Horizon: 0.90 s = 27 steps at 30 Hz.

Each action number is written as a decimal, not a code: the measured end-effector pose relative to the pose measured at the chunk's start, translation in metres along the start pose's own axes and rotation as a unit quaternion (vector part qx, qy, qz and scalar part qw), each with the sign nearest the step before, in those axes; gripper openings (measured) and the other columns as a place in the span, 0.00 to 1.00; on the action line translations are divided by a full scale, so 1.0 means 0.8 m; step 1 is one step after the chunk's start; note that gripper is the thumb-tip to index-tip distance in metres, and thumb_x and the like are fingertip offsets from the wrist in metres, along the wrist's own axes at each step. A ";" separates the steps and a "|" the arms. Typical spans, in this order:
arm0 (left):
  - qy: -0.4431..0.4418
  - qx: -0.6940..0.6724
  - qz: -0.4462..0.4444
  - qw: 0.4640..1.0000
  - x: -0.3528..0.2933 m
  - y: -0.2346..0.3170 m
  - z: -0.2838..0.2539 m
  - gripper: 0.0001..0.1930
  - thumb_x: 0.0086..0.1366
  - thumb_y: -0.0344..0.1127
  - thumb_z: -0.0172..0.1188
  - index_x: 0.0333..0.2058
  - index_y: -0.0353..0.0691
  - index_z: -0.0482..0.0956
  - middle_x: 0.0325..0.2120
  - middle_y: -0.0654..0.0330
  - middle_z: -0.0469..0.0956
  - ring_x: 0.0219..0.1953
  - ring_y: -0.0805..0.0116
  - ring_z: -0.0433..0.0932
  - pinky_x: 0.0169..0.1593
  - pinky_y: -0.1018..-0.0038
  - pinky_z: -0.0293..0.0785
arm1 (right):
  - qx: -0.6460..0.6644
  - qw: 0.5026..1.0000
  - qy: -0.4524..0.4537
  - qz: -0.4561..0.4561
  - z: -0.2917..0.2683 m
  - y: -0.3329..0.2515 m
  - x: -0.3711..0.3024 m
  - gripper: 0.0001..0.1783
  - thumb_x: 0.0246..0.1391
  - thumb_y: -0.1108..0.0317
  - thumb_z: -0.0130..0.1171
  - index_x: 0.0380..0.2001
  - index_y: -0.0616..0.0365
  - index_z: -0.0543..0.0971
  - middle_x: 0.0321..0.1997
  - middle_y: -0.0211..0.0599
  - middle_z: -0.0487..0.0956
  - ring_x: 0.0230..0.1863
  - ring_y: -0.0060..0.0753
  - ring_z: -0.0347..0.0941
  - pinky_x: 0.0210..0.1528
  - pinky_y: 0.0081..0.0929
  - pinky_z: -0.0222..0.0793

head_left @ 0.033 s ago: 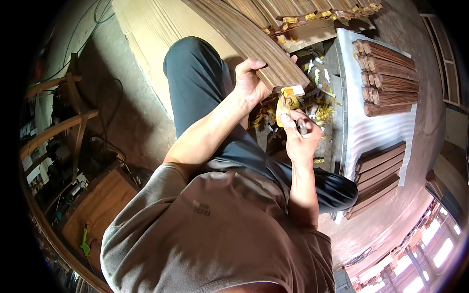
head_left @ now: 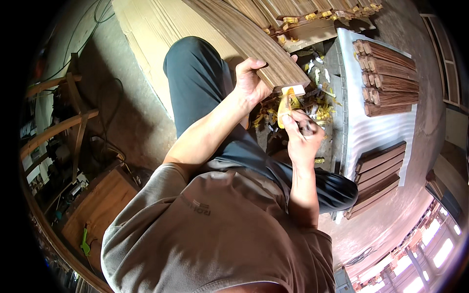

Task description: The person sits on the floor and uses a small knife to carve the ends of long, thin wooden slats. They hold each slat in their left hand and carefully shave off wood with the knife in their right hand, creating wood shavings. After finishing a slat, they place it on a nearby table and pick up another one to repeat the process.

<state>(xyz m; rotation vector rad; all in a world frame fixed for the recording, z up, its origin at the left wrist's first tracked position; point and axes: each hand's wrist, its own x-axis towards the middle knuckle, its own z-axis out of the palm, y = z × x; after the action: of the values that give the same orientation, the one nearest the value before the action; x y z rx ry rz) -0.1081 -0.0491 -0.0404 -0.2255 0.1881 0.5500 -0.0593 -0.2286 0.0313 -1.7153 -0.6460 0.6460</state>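
A long brown wooden board slants from the top toward the middle, one end close to me. My left hand grips it near that end, thumb on top, fingers hidden beneath. The narrower end piece looks pale, with a yellow patch on it. From there a strip of yellow tape runs to my right hand, pinched between thumb and fingers. Something small and dark also sits in the curled right fingers; its kind is unclear.
Yellow and white tape scraps litter the floor beyond my right hand. To the right, bundled wooden pieces and brown slats lie on a pale sheet. More yellow-ended boards lie on top of cardboard. Wooden frames stand left.
My right hand has shifted slightly right and toward me with the tape. More of the pale end piece shows, with less yellow on it. My left hand and the board stay put.
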 end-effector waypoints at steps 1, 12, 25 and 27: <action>0.008 0.018 0.014 1.000 0.001 0.001 -0.001 0.34 0.48 0.29 0.55 0.57 0.26 0.64 0.52 0.35 0.72 0.62 0.36 0.68 0.69 0.38 0.60 | -0.011 0.999 -0.003 -0.046 -0.010 -0.004 -0.005 0.08 0.53 0.73 0.70 0.32 0.67 0.84 0.27 0.32 0.80 0.30 0.21 0.73 0.36 0.22 0.69; 0.051 0.045 -0.003 0.998 0.000 0.007 -0.012 0.31 0.52 0.34 0.58 0.57 0.28 0.68 0.55 0.35 0.71 0.61 0.34 0.68 0.68 0.35 0.57 | -0.577 0.805 -0.034 0.135 -0.101 0.071 0.051 0.23 0.55 0.48 0.65 0.39 0.59 0.82 0.35 0.61 0.82 0.40 0.64 0.79 0.44 0.53 0.74; 0.183 0.203 -0.040 0.961 -0.007 0.005 -0.016 0.18 0.58 0.35 0.63 0.47 0.36 0.74 0.47 0.47 0.76 0.49 0.50 0.77 0.56 0.47 0.74 | -0.560 0.814 0.130 0.088 -0.161 0.143 0.105 0.19 0.52 0.58 0.64 0.43 0.59 0.80 0.35 0.53 0.84 0.40 0.61 0.80 0.46 0.50 0.71; 0.185 0.231 -0.043 0.954 -0.006 0.004 -0.025 0.18 0.60 0.35 0.64 0.47 0.35 0.75 0.44 0.49 0.79 0.45 0.54 0.80 0.52 0.51 0.78 | -0.539 0.829 0.143 0.052 -0.155 0.142 0.106 0.18 0.53 0.55 0.64 0.38 0.60 0.81 0.33 0.54 0.83 0.39 0.62 0.79 0.45 0.51 0.71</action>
<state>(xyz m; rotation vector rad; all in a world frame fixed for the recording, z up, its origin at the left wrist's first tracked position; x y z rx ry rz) -0.1161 -0.0538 -0.0587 0.1226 0.6592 0.3604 0.0981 -0.2762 -0.0602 -2.8434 -0.7594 0.0155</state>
